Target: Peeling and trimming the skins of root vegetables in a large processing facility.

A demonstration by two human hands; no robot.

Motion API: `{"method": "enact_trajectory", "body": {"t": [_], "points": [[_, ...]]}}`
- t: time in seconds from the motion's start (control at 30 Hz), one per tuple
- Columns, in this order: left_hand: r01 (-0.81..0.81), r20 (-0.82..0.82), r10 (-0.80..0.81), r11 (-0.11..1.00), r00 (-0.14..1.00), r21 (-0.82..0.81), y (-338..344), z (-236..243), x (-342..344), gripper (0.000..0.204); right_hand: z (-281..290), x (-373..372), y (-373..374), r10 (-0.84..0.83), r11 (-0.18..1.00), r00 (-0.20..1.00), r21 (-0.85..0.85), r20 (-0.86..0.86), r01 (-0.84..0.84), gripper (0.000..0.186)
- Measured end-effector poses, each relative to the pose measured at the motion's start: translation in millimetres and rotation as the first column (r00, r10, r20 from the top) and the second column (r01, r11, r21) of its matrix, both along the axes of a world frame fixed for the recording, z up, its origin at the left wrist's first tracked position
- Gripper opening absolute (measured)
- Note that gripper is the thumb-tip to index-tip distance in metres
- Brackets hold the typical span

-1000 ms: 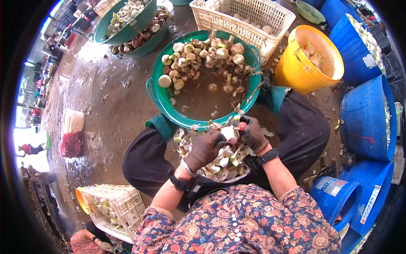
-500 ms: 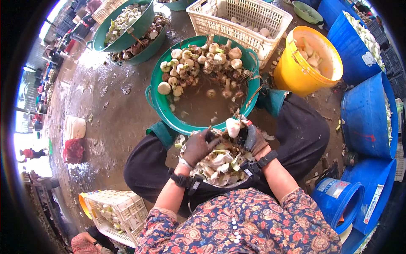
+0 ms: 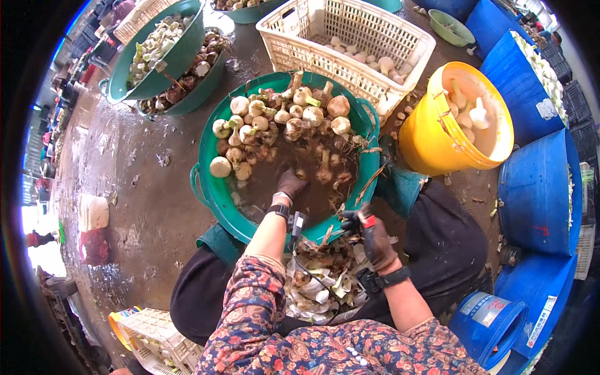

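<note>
A green basin (image 3: pixel 209 203) of muddy brown water holds many dirty garlic bulbs (image 3: pixel 256 122), heaped at its far side. My left hand (image 3: pixel 291 185), in a dark glove, reaches down into it. Its fingertips are by a garlic bulb (image 3: pixel 301 173) at the water; whether they grip it is hidden. Over the basin's near right rim, my gloved right hand (image 3: pixel 376 240) is closed with fingers curled. A small red piece shows at its fingers, but what it holds cannot be made out. Peeled skins and leaf scraps (image 3: pixel 319 281) are piled between my legs.
To the right, a yellow bucket (image 3: pixel 417 140) contains paler bulbs. Behind the basin is a cream plastic crate (image 3: pixel 325 65) with bulbs. Blue tubs (image 3: pixel 534 187) line the right side. More green basins (image 3: pixel 181 62) stand at the far left on the wet floor (image 3: pixel 147 206).
The white bulb has left my hands, and a clean white bulb now shows in the yellow bucket. My left hand has moved forward into the basin. My right hand has moved back slightly.
</note>
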State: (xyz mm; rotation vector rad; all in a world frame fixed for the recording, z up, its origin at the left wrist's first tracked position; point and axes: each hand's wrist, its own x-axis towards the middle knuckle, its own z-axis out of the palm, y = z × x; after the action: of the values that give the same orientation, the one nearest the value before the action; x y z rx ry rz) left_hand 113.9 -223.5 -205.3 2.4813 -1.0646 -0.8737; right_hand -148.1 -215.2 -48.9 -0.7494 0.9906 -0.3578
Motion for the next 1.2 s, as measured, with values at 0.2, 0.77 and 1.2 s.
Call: {"method": "enact_trajectory", "body": {"t": [0.2, 0.77, 1.2], "points": [[-0.181, -0.608, -0.122, 0.892, 0.785, -0.414, 29, 50, -53, 0.057, -20, 13, -2, 0.093, 0.977, 0.968, 0.207, -0.234, -0.044, 0.066], [-0.16, -0.296, -0.024, 0.798, 0.955, -0.581, 152, 210, -117, 0.018, 24, 9, 62, 0.039, 0.938, 0.995, -0.346, 0.088, -0.006, 0.024], [-0.267, -0.513, 0.033, 0.882, 0.858, -0.389, 179, 212, -116, 0.018, 52, -12, 79, 0.211, 0.916, 0.969, -0.372, 0.13, -0.15, 0.022]]}}
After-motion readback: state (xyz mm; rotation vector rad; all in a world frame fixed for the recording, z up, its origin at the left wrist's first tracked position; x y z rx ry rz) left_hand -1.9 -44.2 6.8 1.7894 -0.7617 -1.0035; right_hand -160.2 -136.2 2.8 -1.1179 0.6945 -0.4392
